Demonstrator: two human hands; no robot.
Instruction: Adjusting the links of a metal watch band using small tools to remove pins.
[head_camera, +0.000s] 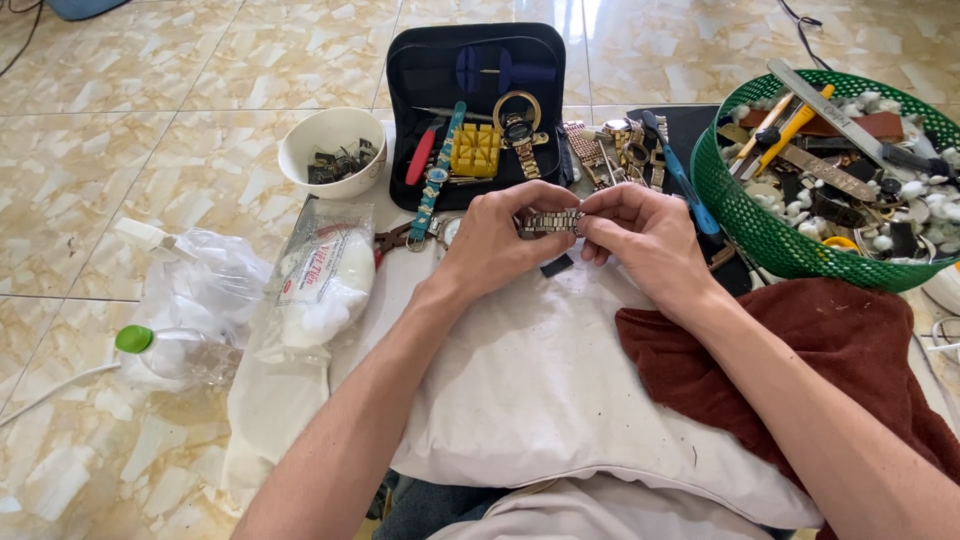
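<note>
Both of my hands hold a short metal watch bracelet (548, 221) stretched level between them above a white cloth (520, 370). My left hand (497, 240) pinches its left end with thumb and fingers. My right hand (640, 232) grips its right end, fingers curled over it. Most of the bracelet is covered by my fingers; only the middle links show.
An open black tool case (420, 70) with a yellow block, pliers and watches lies beyond my hands. A white bowl (330, 128) of small parts sits to the left, a green basket (740, 210) of tools to the right. A dark red towel (800, 340), plastic bags and a green-capped bottle (170, 350) surround the cloth.
</note>
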